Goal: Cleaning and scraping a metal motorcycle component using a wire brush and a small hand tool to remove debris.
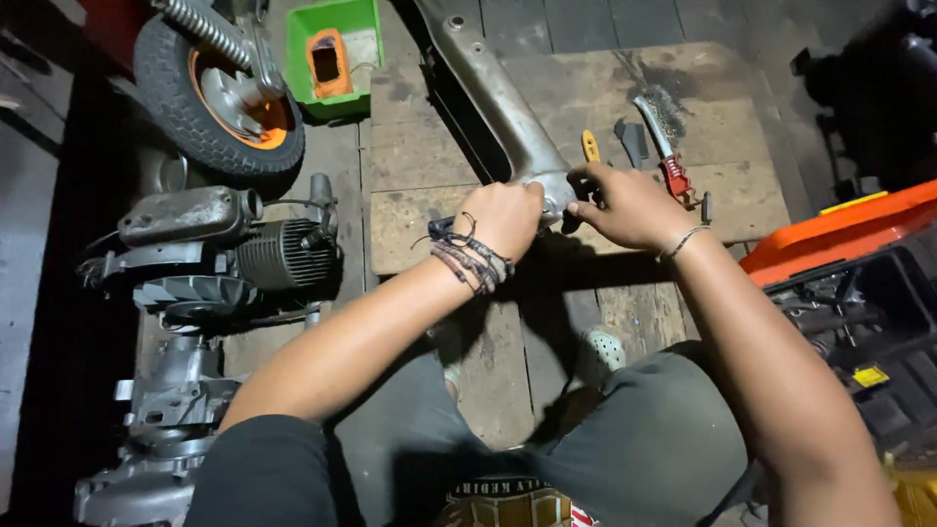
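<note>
Bare forearms, braided cord bracelets (471, 256) on the left wrist, a thin metal bangle (682, 240) on the right, grey shorts (644, 444).

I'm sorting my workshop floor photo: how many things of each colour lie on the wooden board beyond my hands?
Red-handled wire brush: 1
Yellow-handled tool: 1
Dark grey flat piece: 1
Long grey metal part, held by left hand and right hand: 1
Total: 4
</note>
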